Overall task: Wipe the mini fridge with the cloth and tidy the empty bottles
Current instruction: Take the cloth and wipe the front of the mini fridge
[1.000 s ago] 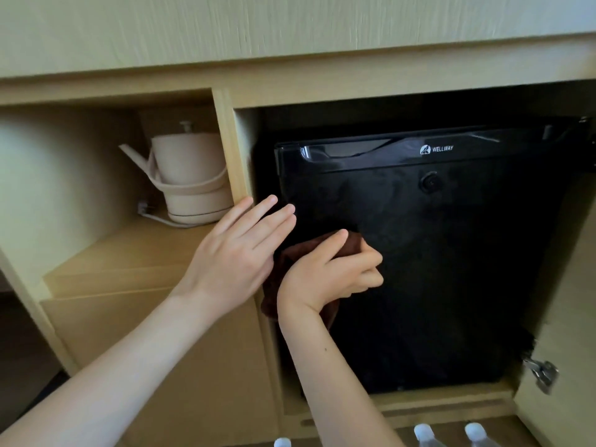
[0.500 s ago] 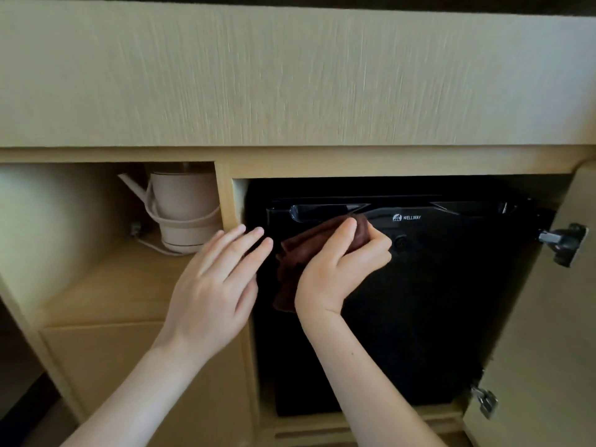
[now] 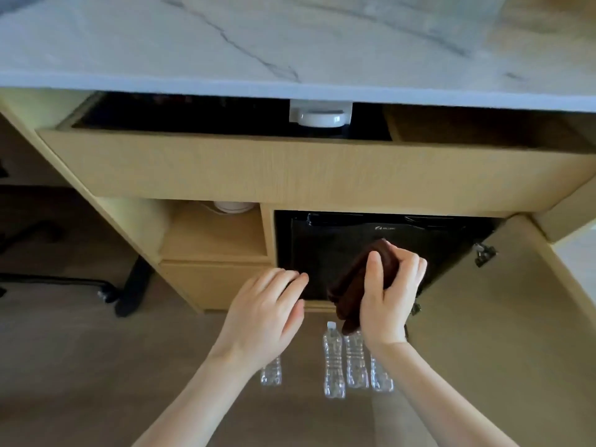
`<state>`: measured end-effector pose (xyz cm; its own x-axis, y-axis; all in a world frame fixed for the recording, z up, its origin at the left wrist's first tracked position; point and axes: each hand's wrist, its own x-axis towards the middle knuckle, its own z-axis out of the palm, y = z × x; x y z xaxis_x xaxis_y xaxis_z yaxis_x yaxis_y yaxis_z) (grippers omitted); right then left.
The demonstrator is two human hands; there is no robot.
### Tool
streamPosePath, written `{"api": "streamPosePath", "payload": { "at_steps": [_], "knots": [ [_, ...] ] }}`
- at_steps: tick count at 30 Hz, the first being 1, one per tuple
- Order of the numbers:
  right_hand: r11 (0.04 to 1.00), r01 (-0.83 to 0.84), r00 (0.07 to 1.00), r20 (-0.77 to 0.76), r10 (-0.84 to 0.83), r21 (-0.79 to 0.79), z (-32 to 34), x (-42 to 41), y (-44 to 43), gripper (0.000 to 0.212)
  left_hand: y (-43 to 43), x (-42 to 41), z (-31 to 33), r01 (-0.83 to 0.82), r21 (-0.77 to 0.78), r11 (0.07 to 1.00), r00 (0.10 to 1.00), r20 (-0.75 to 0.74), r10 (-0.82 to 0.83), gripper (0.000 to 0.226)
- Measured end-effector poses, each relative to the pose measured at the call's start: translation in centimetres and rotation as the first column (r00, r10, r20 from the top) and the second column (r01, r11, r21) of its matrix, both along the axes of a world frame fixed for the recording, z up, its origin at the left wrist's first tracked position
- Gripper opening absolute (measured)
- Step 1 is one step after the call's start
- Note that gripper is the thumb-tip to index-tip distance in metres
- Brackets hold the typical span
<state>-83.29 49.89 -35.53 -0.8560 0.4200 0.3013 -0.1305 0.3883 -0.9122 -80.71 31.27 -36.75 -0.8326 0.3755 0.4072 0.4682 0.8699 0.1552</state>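
A black mini fridge sits closed in the cabinet bay under the counter. My right hand grips a folded dark brown cloth in front of the lower part of the fridge door. My left hand hovers open beside it, fingers spread near the fridge's lower left corner. Several clear empty plastic bottles stand on the floor below my hands, partly hidden by my wrists.
An open wooden drawer juts out above the fridge, under a marble countertop. The cabinet door stands open at the right. A white kettle sits on the left shelf. A black chair base stands at the left.
The view has pulled back and up, so the counter, drawer and floor bottles appear. My right hand with the cloth has moved down and right across the fridge door; my left hand has left the cabinet post.
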Motion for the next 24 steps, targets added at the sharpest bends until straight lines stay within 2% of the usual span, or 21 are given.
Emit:
{"api": "streamPosePath", "payload": {
  "at_steps": [7, 13, 16, 19, 24],
  "knots": [
    [0.985, -0.161, 0.965, 0.218, 0.144, 0.059, 20.0, 8.8, 2.6, 0.017, 0.6, 10.1, 17.7, -0.007, -0.007, 1.000, 0.972, 0.234, 0.008, 0.038],
    [0.952, -0.291, 0.917, 0.311, 0.250, 0.092, 34.5, 15.2, 4.5, 0.018, 0.5, 17.5, 30.7, -0.035, 0.033, 0.999, 0.952, 0.305, 0.023, 0.040],
    [0.943, -0.320, 0.914, 0.291, 0.282, 0.093, 38.9, 18.1, 4.8, 0.016, 0.8, 19.6, 34.6, 0.002, 0.039, 0.999, 0.958, 0.287, -0.014, 0.041],
    [0.912, -0.411, 0.875, 0.287, 0.389, 0.018, 42.5, 20.6, 4.9, 0.015, 0.9, 20.7, 37.3, 0.021, 0.025, 0.999, 0.975, 0.219, -0.026, 0.041],
    [0.865, -0.498, 0.802, 0.349, 0.485, -0.059, 42.1, 23.8, 5.7, 0.021, 0.7, 22.8, 38.6, -0.017, 0.044, 0.999, 0.983, 0.181, 0.009, 0.042]
  ]
}}
